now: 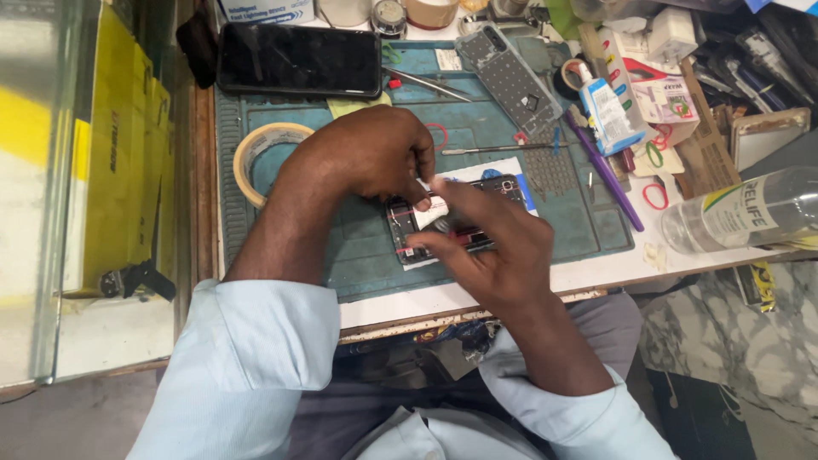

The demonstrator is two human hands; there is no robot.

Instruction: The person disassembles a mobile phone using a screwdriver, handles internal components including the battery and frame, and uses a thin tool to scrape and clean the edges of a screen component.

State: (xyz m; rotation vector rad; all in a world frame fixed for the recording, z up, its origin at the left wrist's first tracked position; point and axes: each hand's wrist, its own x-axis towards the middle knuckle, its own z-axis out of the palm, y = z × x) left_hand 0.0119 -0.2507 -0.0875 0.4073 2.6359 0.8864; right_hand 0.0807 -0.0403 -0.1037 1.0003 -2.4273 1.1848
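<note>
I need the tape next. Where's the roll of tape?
In the head view, the tape roll lies on the left of the teal work mat, just beyond the left hand.

Bright, even light falls perhaps from overhead, shadows stay soft beneath the hands, glare washes the glass panel [43, 170] at nine o'clock, and edges bend with slight wide-angle distortion.

Dark phone screen [298, 58] top; white-labelled clear bottle [750, 215] right.
</note>
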